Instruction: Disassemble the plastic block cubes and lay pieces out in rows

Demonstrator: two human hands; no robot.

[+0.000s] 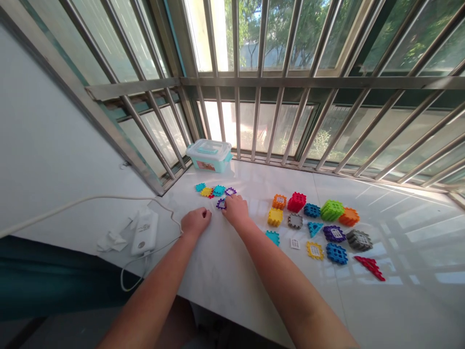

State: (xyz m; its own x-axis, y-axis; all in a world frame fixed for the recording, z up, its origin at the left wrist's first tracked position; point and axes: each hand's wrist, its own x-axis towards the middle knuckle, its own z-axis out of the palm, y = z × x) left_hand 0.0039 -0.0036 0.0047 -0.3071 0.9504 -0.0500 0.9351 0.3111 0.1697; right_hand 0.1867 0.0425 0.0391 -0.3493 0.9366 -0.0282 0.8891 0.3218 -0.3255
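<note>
My right hand (236,209) is closed on the edge of a purple square building tile (221,204), low over the white tabletop. Just beyond it lies another purple tile (230,191) with a pale centre. Left of that is a small cluster with a teal tile (218,190), a yellow tile (207,192) and a second teal tile (200,187). A bit of red shows between them. My left hand (196,221) rests on the table as a loose fist, apart from the tiles, and no object shows in it.
Sorted tiles stand on the right, among them a red stack (297,201), a green stack (332,210) and a red triangle (370,267). A lidded box (209,155) stands by the window bars. At left lie a white power strip (145,231), its cable and crumpled tissue (115,238).
</note>
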